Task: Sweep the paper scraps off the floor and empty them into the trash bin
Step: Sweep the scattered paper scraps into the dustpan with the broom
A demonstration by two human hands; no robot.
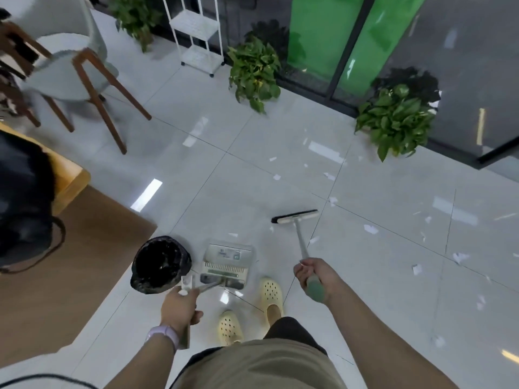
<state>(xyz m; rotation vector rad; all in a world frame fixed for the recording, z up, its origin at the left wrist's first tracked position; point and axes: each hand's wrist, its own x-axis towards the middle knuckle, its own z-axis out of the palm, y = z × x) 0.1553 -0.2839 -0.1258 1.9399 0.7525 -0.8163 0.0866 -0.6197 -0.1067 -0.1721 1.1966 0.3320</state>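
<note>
The right hand [311,276] is gripping the broom [297,237] by its green handle end, fingers curled round it, and the shaft is running forward and slightly left from the fingers to the head, which is lying crosswise on the floor [365,276]. The scraps [370,229] are lying scattered mostly to the right of and beyond that head, well apart from the dustpan [227,262], which is sitting just ahead of the feet beside the bin [160,265] with the left hand [179,307] clenching its handle. In my judgement the coming stroke is calling for a reach rightward past the scraps, then a draw leftward toward the pan.
</note>
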